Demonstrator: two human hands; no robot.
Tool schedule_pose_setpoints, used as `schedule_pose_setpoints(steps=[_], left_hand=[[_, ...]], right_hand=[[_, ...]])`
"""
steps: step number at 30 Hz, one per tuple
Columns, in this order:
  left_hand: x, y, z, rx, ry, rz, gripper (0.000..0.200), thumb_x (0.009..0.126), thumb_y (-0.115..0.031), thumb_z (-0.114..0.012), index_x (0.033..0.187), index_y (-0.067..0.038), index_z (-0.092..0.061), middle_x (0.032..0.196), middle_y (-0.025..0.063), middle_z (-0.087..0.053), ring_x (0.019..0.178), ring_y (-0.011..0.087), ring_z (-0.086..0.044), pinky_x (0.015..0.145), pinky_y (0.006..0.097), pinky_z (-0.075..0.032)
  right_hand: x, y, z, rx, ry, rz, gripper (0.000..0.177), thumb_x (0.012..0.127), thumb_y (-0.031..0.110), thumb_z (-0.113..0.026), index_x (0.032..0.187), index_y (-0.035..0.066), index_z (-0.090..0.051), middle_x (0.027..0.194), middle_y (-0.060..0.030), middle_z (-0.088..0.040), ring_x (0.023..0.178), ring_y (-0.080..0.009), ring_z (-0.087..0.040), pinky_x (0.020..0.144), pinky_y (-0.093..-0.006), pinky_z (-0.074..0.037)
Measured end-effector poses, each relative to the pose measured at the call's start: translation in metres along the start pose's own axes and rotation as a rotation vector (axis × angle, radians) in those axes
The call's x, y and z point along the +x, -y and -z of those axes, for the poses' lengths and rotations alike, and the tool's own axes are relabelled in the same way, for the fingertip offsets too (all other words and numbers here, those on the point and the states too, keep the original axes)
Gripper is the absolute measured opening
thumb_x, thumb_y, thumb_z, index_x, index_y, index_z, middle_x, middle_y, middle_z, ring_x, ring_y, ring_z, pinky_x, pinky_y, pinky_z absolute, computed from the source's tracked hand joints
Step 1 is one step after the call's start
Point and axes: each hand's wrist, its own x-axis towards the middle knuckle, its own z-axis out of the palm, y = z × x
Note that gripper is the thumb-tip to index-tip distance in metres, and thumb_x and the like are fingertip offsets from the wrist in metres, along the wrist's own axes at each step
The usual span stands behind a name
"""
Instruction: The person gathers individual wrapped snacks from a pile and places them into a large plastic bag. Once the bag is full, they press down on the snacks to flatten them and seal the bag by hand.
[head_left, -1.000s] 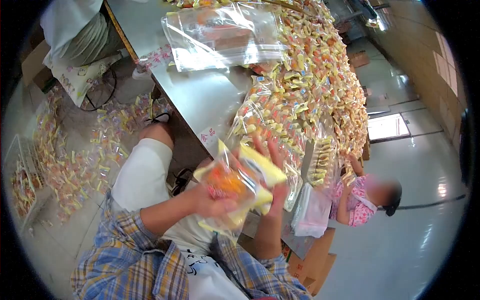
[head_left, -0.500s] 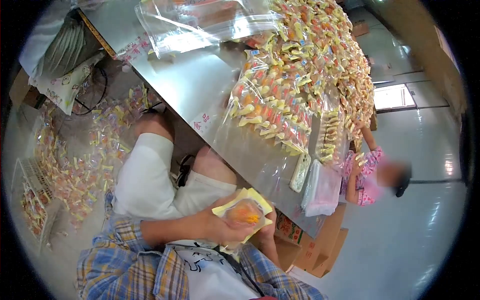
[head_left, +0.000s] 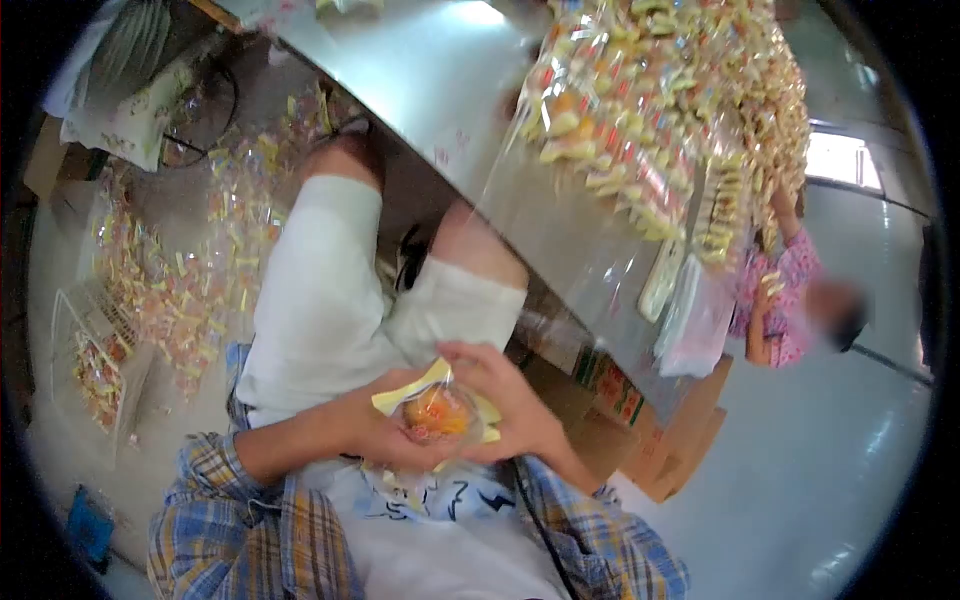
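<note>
Above my lap I hold a wrapped pastry (head_left: 437, 412), round and orange-yellow, in a clear packet with pale yellow edges. My left hand (head_left: 385, 425) cups it from the left and below. The fingers of my right hand (head_left: 508, 400) curve round its right side, at the yellow wrapper edge. Under my left hand hangs another bit of clear and yellow wrapper (head_left: 395, 487), partly hidden by the hand. To the upper right, a large heap of similar packets (head_left: 690, 90) covers part of the metal table (head_left: 410, 60).
A phone (head_left: 658, 280) and a stack of clear bags (head_left: 697, 320) lie at the table's near edge. Cardboard boxes (head_left: 670, 450) stand below it. Many packets (head_left: 190, 270) and a white crate (head_left: 88, 350) are on the floor at left. A person in pink (head_left: 785, 290) is at the heap's right.
My head view has shifted, so the table appears higher and further right. The pastry has turned and sits lower left, and my right hand now shows spread along its right side.
</note>
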Motion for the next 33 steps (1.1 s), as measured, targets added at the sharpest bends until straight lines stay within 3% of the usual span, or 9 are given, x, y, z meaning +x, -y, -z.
schedule_pose_setpoints(steps=[2,5,8,11,16,20,23,28,33], left_hand=[[-0.002,-0.020,0.010,-0.115,0.065,0.178,0.051,0.080,-0.019,-0.085,0.123,-0.005,-0.061,0.098,0.0058,-0.070,0.086,0.0121,-0.061,0.079,0.0314,-0.054],[-0.008,-0.025,0.020,-0.064,-0.007,0.029,0.056,0.075,-0.021,-0.088,0.123,-0.006,-0.062,0.098,0.0067,-0.071,0.084,0.0148,-0.065,0.076,0.0309,-0.054],[-0.010,-0.023,0.041,0.263,-0.026,-0.210,0.063,0.068,-0.025,-0.090,0.123,-0.008,-0.063,0.100,0.0090,-0.072,0.085,0.0261,-0.071,0.075,0.0347,-0.055],[-0.021,-0.052,0.046,0.544,-0.079,-0.048,0.070,0.063,-0.029,-0.089,0.125,-0.010,-0.064,0.099,0.0097,-0.071,0.087,0.0362,-0.070,0.074,0.0408,-0.056],[-0.049,-0.071,0.051,1.014,-0.122,0.064,0.076,0.060,-0.035,-0.090,0.128,-0.011,-0.065,0.096,0.0100,-0.069,0.085,0.0358,-0.069,0.073,0.0451,-0.056],[-0.055,-0.068,0.049,1.055,-0.070,0.158,0.075,0.066,-0.038,-0.088,0.130,-0.009,-0.063,0.097,0.0115,-0.068,0.089,0.0353,-0.069,0.078,0.0454,-0.055],[-0.052,-0.042,0.043,1.065,-0.130,0.144,0.076,0.069,-0.042,-0.087,0.132,-0.008,-0.061,0.099,0.0122,-0.068,0.090,0.0365,-0.069,0.081,0.0458,-0.055],[-0.039,-0.003,0.036,1.103,-0.109,0.227,0.079,0.077,-0.050,-0.085,0.138,-0.008,-0.057,0.103,0.0149,-0.069,0.092,0.0390,-0.068,0.084,0.0481,-0.054],[-0.035,-0.007,0.039,1.030,-0.153,0.178,0.095,0.068,-0.049,-0.091,0.144,-0.007,-0.054,0.109,0.0153,-0.071,0.096,0.0399,-0.068,0.088,0.0478,-0.054]], right_hand=[[0.000,-0.005,-0.002,-0.047,-0.026,0.097,0.084,0.071,0.043,-0.088,0.140,0.004,-0.059,0.147,-0.0236,-0.052,0.128,-0.0403,-0.055,0.105,-0.0489,-0.048],[0.017,0.010,-0.002,-0.118,-0.039,0.113,0.076,0.071,0.048,-0.088,0.130,0.005,-0.066,0.135,-0.0201,-0.062,0.107,-0.0400,-0.064,0.089,-0.0445,-0.055],[0.029,0.015,-0.009,-0.214,-0.105,0.153,0.071,0.074,0.051,-0.086,0.126,0.007,-0.068,0.131,-0.0178,-0.065,0.099,-0.0363,-0.065,0.079,-0.0416,-0.057],[0.041,0.012,-0.020,-0.240,-0.197,0.285,0.066,0.077,0.051,-0.084,0.126,0.010,-0.069,0.131,-0.0164,-0.065,0.096,-0.0332,-0.064,0.075,-0.0404,-0.057],[0.041,-0.004,-0.042,-0.358,-0.166,0.351,0.054,0.078,0.045,-0.080,0.123,0.014,-0.070,0.123,-0.0103,-0.067,0.086,-0.0260,-0.062,0.066,-0.0354,-0.056],[0.033,-0.010,-0.059,-0.383,-0.113,0.354,0.053,0.077,0.039,-0.081,0.124,0.016,-0.069,0.111,-0.0058,-0.064,0.088,-0.0240,-0.061,0.066,-0.0357,-0.056],[0.035,-0.005,-0.053,-0.402,0.013,0.198,0.059,0.069,0.028,-0.089,0.123,0.014,-0.069,0.121,-0.0065,-0.067,0.096,-0.0270,-0.065,0.072,-0.0372,-0.056],[0.023,-0.019,-0.060,-0.414,0.132,0.087,0.060,0.073,0.030,-0.085,0.129,0.018,-0.067,0.126,-0.0087,-0.065,0.100,-0.0283,-0.063,0.076,-0.0382,-0.056],[0.014,-0.044,-0.064,-0.181,0.003,0.094,0.054,0.077,0.031,-0.082,0.127,0.018,-0.066,0.137,-0.0110,-0.062,0.102,-0.0310,-0.063,0.080,-0.0400,-0.056]])
